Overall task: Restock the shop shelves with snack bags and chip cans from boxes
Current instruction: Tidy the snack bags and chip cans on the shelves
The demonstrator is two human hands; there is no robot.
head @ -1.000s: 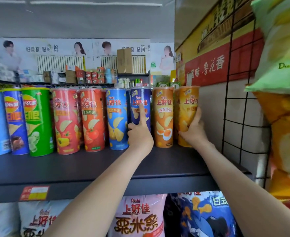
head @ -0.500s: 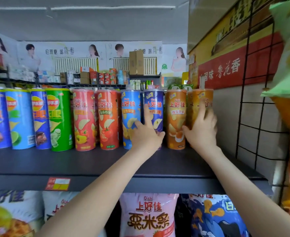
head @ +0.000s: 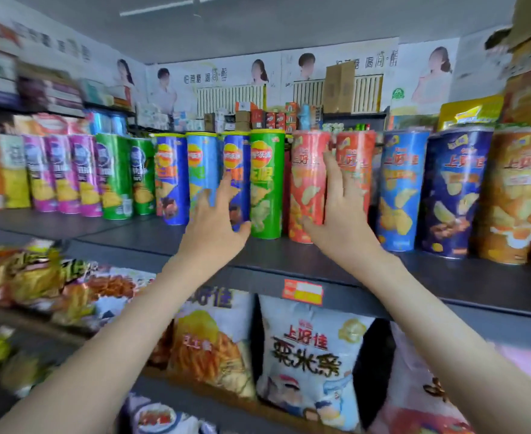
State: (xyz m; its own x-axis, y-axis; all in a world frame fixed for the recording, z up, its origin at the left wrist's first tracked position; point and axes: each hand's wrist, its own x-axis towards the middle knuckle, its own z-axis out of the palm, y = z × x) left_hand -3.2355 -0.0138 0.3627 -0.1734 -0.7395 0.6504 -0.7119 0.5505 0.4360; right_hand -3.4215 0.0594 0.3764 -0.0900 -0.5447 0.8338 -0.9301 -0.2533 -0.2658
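Note:
A row of chip cans stands upright on the dark top shelf [head: 126, 242]. My left hand [head: 215, 223] has its fingers spread and lies against the front of a dark blue can [head: 242, 164], its thumb near the base of a green can [head: 267, 189]. With straight fingers, my right hand [head: 340, 214] rests against two red cans [head: 306, 183], reaching up between them. Neither hand holds anything. The frame is blurred by motion.
To the right stand a blue can [head: 401, 189], a navy can [head: 455, 195] and an orange can [head: 514, 198]. Purple and green cans [head: 70, 177] fill the left. Snack bags [head: 311, 355] fill the shelf below, under a price tag [head: 303, 291].
Both hands have left the navy and orange cans at the right end and moved left along the row to the dark blue and red cans. My view has swung left too.

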